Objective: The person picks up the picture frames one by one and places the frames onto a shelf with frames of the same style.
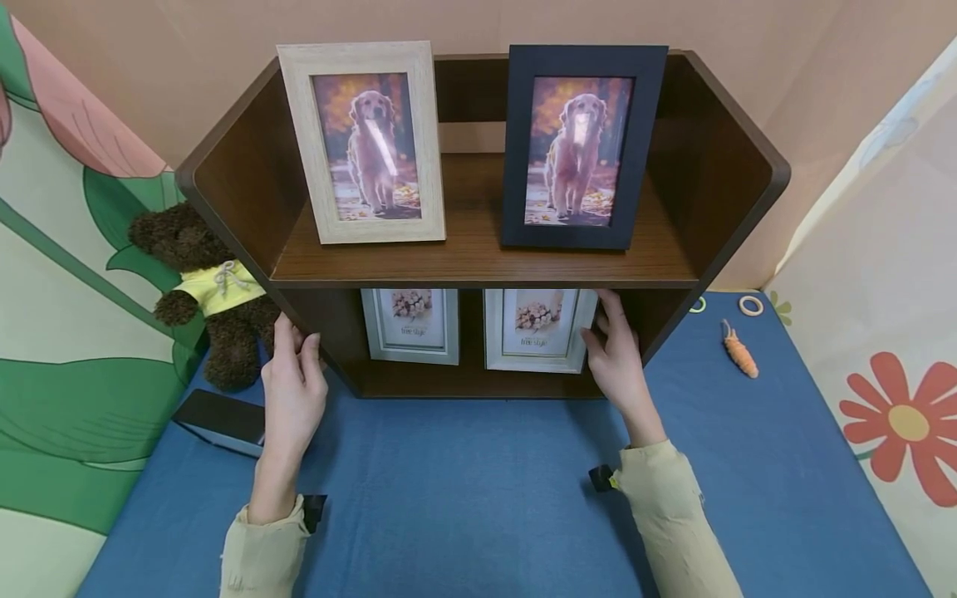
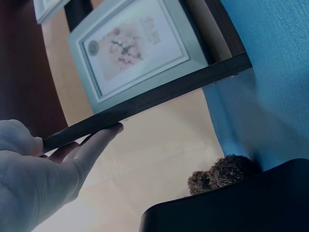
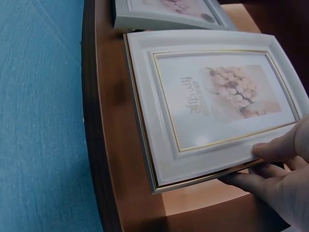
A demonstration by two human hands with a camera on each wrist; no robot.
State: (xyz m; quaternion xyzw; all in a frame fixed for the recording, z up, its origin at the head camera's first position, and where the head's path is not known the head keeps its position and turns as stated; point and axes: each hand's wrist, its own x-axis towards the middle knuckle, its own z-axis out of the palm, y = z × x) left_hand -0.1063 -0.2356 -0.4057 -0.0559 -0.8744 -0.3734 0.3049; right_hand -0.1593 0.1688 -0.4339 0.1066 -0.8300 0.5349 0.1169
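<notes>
A dark brown two-tier shelf (image 1: pixel 478 266) stands on the blue cloth. My left hand (image 1: pixel 294 386) grips the front edge of its left side panel (image 2: pixel 159 99), thumb inside and fingers outside. On the lower tier, my right hand (image 1: pixel 616 361) pinches the right edge of a white photo frame with gold trim (image 3: pixel 169 166); thumb on the front, fingers behind. Left of it is a grey-green photo frame (image 1: pixel 451 332) with a similar flower print. On the upper tier stand a cream photo frame (image 1: pixel 374 231) and a dark navy photo frame (image 1: pixel 576 237), both with dog pictures.
A brown teddy bear (image 1: pixel 224 291) in a yellow shirt sits left of the shelf, behind a dark box (image 1: pixel 220 415). To the right lie an orange carrot-shaped toy (image 1: pixel 739 350) and small rings, one a cream ring (image 1: pixel 750 299). Walls rise behind and at both sides.
</notes>
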